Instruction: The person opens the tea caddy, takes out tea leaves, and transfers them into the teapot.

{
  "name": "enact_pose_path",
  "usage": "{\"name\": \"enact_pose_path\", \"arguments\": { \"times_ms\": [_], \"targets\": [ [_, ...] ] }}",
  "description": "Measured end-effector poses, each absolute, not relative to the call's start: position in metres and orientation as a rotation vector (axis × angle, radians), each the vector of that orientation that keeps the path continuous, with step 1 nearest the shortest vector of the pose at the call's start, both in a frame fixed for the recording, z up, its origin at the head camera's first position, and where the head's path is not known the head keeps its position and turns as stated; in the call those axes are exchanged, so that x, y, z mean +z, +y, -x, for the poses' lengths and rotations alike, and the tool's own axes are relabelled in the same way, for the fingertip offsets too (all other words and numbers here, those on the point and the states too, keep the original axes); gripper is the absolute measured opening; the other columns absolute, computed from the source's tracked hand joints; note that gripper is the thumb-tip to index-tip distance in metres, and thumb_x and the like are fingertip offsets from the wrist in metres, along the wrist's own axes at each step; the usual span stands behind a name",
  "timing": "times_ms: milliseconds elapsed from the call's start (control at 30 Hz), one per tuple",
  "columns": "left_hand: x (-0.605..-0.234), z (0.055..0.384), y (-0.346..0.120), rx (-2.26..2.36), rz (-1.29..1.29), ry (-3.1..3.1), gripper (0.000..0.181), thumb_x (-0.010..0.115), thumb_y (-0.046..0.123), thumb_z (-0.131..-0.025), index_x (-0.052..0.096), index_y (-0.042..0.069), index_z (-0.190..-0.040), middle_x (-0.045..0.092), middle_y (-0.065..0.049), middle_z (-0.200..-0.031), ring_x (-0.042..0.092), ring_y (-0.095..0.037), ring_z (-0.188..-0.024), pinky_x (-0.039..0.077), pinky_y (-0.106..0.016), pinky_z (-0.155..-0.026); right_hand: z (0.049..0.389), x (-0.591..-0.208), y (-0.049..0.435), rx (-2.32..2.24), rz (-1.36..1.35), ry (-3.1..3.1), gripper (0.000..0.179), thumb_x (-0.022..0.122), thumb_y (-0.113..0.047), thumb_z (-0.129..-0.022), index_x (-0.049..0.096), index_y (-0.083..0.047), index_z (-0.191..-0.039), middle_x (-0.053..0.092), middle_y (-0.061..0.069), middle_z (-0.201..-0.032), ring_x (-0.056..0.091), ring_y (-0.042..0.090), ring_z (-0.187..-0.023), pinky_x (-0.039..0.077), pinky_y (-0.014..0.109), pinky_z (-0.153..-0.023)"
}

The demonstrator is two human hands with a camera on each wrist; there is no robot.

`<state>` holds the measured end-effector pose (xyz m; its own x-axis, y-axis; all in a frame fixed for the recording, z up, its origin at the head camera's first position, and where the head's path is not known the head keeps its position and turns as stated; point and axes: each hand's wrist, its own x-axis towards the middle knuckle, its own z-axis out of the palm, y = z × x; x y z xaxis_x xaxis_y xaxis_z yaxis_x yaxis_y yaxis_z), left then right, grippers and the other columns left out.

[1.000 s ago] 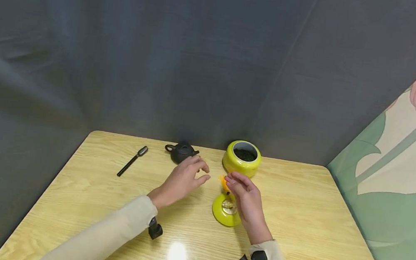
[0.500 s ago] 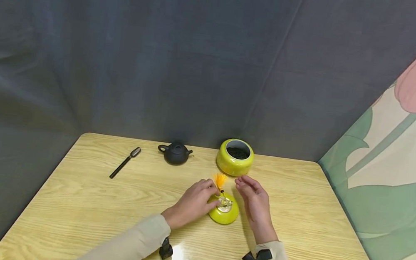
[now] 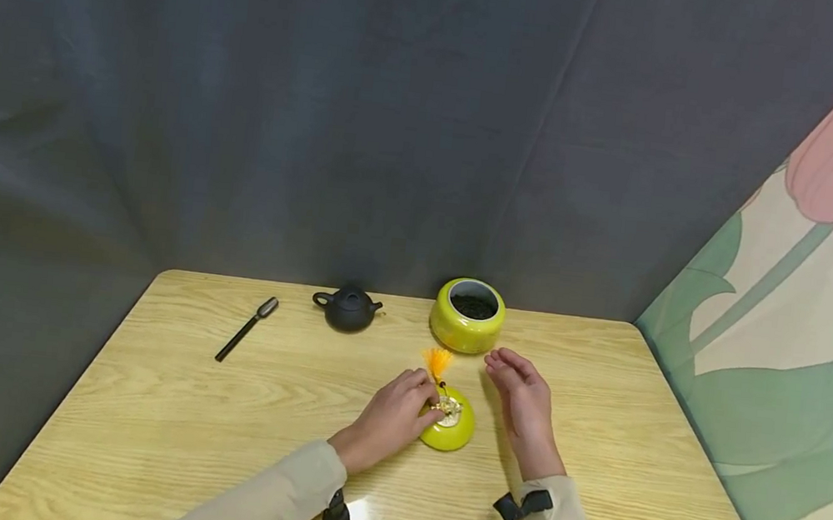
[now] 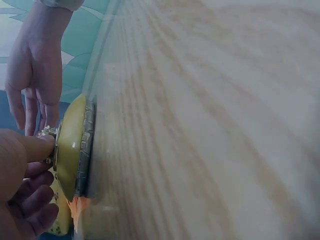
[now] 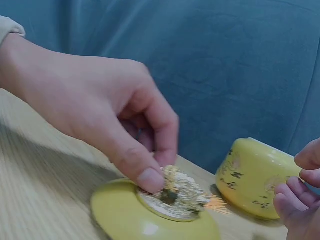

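The yellow-green jar lid (image 3: 446, 439) lies on the table, with an ornate metal knob (image 5: 175, 196) and an orange tassel (image 3: 438, 362) on it. My left hand (image 3: 392, 415) pinches the knob between thumb and fingers, as the right wrist view shows up close. My right hand (image 3: 525, 411) is just right of the lid, apart from it, its fingers loosely bent around nothing. Behind the lid stands the yellow-green jar (image 3: 462, 331), uncovered, with dark contents that look like tea leaves. In the left wrist view the lid (image 4: 71, 145) appears edge-on, its dark rim against the table.
A small black teapot (image 3: 349, 310) stands left of the jar, near the table's back edge. Farther left lies a scoop (image 3: 247, 329) with a black handle. A dark curtain (image 3: 369, 121) hangs behind the wooden table (image 3: 221, 417), and a flower-patterned cloth (image 3: 791, 355) hangs at the right.
My left hand has moved from near the teapot to the lid and taken hold of its knob. My right hand has drawn slightly away to the right of the lid.
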<state>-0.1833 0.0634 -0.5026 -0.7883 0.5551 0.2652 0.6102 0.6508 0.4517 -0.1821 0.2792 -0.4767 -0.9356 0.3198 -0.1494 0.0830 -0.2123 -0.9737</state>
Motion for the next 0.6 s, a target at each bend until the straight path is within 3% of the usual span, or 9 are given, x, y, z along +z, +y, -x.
{"name": "enact_pose_path", "arguments": {
  "times_ms": [267, 433, 600],
  "targets": [
    [-0.506, 0.180, 0.064, -0.804, 0.980, -2.727, 0.020, 0.075, 0.035, -0.102, 0.077, 0.016, -0.109, 0.063, 0.007, -0.104, 0.055, -0.008, -0.091, 0.052, -0.022, -0.078, 0.193, -0.472, 0.292, 2.254, 0.471, -1.855, 0.041, 0.054, 0.000, -0.107, 0.048, 0.011, -0.147, 0.065, 0.005, -0.127, 0.072, 0.006, -0.112, 0.056, 0.020, -0.105],
    [-0.508, 0.178, 0.068, -0.775, 1.000, -2.696, 0.022, 0.074, 0.035, -0.102, 0.078, 0.018, -0.116, 0.064, 0.006, -0.109, 0.055, -0.008, -0.093, 0.051, -0.021, -0.077, 0.210, -0.473, 0.299, 2.166, 0.485, -1.916, 0.042, 0.055, -0.006, -0.109, 0.049, 0.008, -0.148, 0.059, 0.011, -0.137, 0.069, 0.007, -0.115, 0.056, 0.016, -0.102],
    [-0.509, 0.179, 0.070, -0.782, 0.981, -2.689, 0.019, 0.073, 0.033, -0.102, 0.078, 0.018, -0.113, 0.064, 0.006, -0.110, 0.057, -0.009, -0.094, 0.053, -0.023, -0.080, 0.230, -0.473, 0.301, 2.059, 0.486, -1.966, 0.046, 0.060, -0.012, -0.108, 0.052, 0.005, -0.149, 0.057, 0.019, -0.147, 0.065, 0.004, -0.112, 0.054, 0.012, -0.099]
  ]
}}
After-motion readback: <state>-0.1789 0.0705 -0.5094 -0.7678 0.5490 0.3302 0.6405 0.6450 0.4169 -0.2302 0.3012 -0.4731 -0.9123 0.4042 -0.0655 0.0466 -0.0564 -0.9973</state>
